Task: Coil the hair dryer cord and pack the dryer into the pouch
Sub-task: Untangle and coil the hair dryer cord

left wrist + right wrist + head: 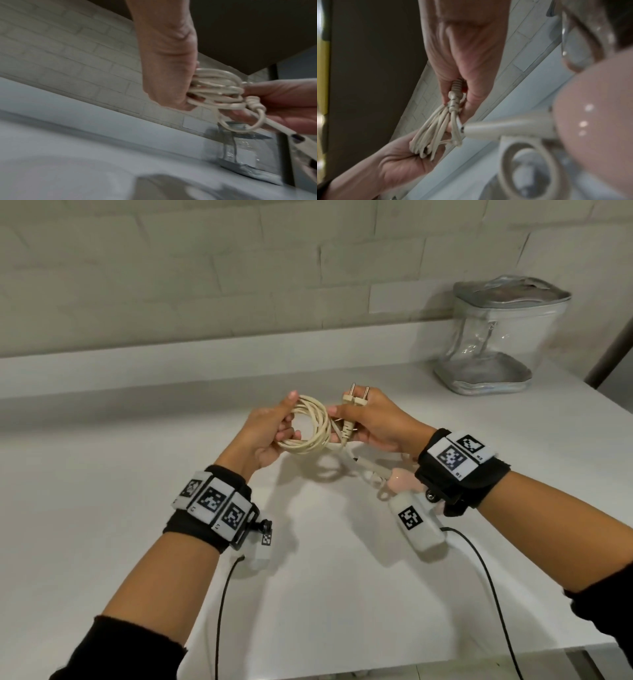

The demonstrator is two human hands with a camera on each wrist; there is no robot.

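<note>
Left hand [265, 433] clamps the cord [310, 426] coil, right hand [373, 422] pinches the plug [354, 402]. Cord's springy (loops will pop); hold where strands cross. Dryer [394, 477] dangles, light-ish.

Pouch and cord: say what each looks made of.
Pouch: clear glossy plastic, likely vinyl; you see through its walls, with silvery fabric-like trim at top and base. Cord: cream flexible plastic or rubber sheath, matte, bending into smooth loops in the left hand.
</note>
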